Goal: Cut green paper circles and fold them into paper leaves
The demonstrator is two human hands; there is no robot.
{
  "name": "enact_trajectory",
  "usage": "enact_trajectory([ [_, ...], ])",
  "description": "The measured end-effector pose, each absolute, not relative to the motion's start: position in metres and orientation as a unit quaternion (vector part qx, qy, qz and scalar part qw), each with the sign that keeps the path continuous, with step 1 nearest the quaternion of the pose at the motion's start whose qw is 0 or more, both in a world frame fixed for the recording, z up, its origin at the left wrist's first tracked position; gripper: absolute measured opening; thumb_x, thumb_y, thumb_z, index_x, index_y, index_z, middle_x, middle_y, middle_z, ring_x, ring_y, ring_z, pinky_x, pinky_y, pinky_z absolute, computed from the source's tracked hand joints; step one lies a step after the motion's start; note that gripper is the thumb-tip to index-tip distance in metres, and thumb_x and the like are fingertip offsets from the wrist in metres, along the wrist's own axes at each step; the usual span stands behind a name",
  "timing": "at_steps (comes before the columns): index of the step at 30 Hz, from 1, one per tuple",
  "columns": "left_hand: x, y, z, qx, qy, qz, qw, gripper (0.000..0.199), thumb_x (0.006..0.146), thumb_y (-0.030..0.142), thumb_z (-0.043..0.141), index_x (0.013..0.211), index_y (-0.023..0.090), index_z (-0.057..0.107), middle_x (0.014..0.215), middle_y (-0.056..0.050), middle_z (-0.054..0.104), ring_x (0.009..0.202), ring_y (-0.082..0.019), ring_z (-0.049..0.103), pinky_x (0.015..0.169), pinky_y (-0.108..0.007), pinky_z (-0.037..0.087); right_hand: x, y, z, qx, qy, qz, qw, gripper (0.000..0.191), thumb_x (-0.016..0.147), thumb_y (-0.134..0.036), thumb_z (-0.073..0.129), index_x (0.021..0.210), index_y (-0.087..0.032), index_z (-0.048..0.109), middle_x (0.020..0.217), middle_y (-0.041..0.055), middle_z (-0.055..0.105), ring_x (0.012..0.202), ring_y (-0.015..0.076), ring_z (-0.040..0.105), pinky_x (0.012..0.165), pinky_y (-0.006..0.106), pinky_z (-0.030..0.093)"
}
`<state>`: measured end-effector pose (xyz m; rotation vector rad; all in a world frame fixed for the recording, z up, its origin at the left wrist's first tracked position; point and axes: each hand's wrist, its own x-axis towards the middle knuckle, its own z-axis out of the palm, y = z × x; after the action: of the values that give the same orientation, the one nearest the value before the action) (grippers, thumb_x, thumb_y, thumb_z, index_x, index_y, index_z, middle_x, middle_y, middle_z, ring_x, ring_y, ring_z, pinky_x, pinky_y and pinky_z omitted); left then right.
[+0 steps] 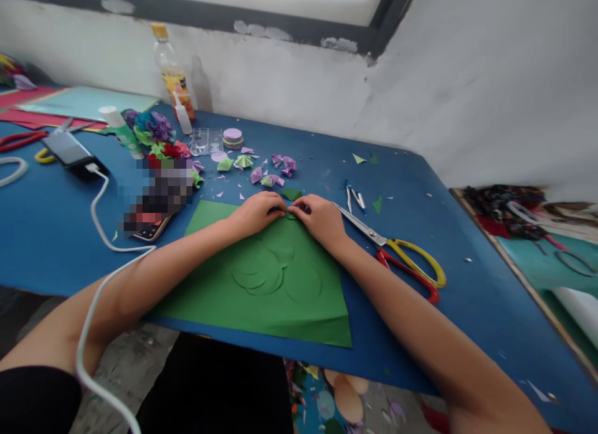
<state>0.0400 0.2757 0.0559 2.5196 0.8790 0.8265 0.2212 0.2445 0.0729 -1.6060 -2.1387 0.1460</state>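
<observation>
Both hands meet above the far edge of a green paper sheet (224, 309) lying on the blue table. My left hand (261, 213) and my right hand (322, 219) each pinch a small green paper piece (291, 215) between thumb and fingertips. Fingers partly cover that piece, so its full shape is hidden. Several cut green paper circles (256, 269) lie overlapping on the sheet, below the hands. Just beyond the fingertips rests a dark green paper scrap (292, 194). Scissors with one yellow and one red handle (378, 238) lie beside my right hand.
A compass (355, 197) lies beyond the scissors. Folded purple and green paper pieces (275, 172) are scattered at the back. Leftward are a phone (156, 225), a glue stick (121, 130), a bottle (172, 79) and a power bank (75, 152); its white cable (96, 216) crosses my left forearm.
</observation>
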Motion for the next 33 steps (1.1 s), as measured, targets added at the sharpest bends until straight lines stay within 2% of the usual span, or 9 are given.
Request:
enact_trajectory([
  [5,0.039,0.278,0.053,0.890,0.297,0.301,0.172,0.012,0.083,0.012,0.058,0.085,0.014,0.070,0.091,-0.009,0.069,0.087,-0.018,0.064,0.083,-0.033,0.051,0.217,0.249,0.073,-0.595,-0.771,0.046,0.222,0.017,0.085,-0.034,0.062,0.080,-0.019,0.069,0.080,0.0073,0.070,0.070,0.0202,0.061,0.058,0.028,0.037],
  [13,0.039,0.277,0.051,0.892,0.287,0.308,0.163,0.025,0.085,0.005,0.047,0.088,0.014,0.070,0.094,-0.009,0.070,0.090,-0.018,0.064,0.085,-0.034,0.050,0.228,0.255,0.072,-0.578,-0.764,0.130,0.254,0.022,0.083,-0.035,0.062,0.077,-0.016,0.071,0.072,0.0054,0.070,0.062,0.0157,0.058,0.060,0.027,0.040],
  [19,0.037,0.276,0.054,0.904,0.277,0.289,0.151,0.034,0.082,0.001,0.042,0.090,0.016,0.072,0.099,-0.008,0.071,0.095,-0.018,0.065,0.088,-0.035,0.051,0.241,0.255,0.075,-0.553,-0.764,0.210,0.256,0.017,0.078,-0.029,0.065,0.083,-0.016,0.075,0.072,0.0041,0.070,0.062,0.0147,0.057,0.059,0.027,0.042],
  [26,0.039,0.273,0.059,0.909,0.305,0.243,0.146,0.040,0.081,-0.004,0.039,0.094,0.015,0.071,0.105,-0.008,0.070,0.102,-0.019,0.063,0.093,-0.035,0.049,0.243,0.254,0.074,-0.544,-0.769,0.211,0.263,0.015,0.077,-0.027,0.064,0.082,-0.018,0.076,0.074,0.0040,0.070,0.063,0.0147,0.057,0.061,0.028,0.043],
  [29,0.030,0.263,0.080,0.899,0.360,0.199,0.153,0.032,0.086,0.009,0.048,0.114,0.011,0.062,0.120,-0.013,0.062,0.111,-0.022,0.059,0.097,-0.036,0.045,0.242,0.253,0.073,-0.544,-0.765,0.203,0.278,0.014,0.076,-0.026,0.065,0.080,-0.017,0.074,0.070,0.0032,0.069,0.060,0.0143,0.056,0.060,0.028,0.044],
  [30,0.025,0.258,0.089,0.892,0.386,0.180,0.154,0.038,0.085,0.020,0.056,0.122,0.010,0.056,0.125,-0.016,0.058,0.115,-0.026,0.056,0.098,-0.038,0.045,0.242,0.253,0.073,-0.544,-0.763,0.199,0.286,0.015,0.076,-0.027,0.065,0.081,-0.017,0.074,0.069,0.0031,0.068,0.059,0.0144,0.056,0.060,0.028,0.044],
  [31,0.020,0.253,0.097,0.885,0.414,0.139,0.161,0.053,0.081,0.034,0.064,0.126,0.010,0.051,0.127,-0.017,0.056,0.117,-0.029,0.054,0.097,-0.040,0.045,0.241,0.252,0.073,-0.543,-0.761,0.194,0.296,0.016,0.077,-0.028,0.064,0.083,-0.016,0.073,0.069,0.0033,0.068,0.059,0.0148,0.057,0.060,0.028,0.044],
  [33,0.008,0.242,0.110,0.882,0.439,0.025,0.171,0.078,0.066,0.052,0.074,0.128,0.011,0.049,0.124,-0.018,0.056,0.114,-0.035,0.054,0.092,-0.043,0.047,0.239,0.249,0.073,-0.542,-0.757,0.177,0.319,0.020,0.081,-0.029,0.059,0.088,-0.014,0.071,0.072,0.0052,0.068,0.063,0.0163,0.058,0.061,0.029,0.045],
])
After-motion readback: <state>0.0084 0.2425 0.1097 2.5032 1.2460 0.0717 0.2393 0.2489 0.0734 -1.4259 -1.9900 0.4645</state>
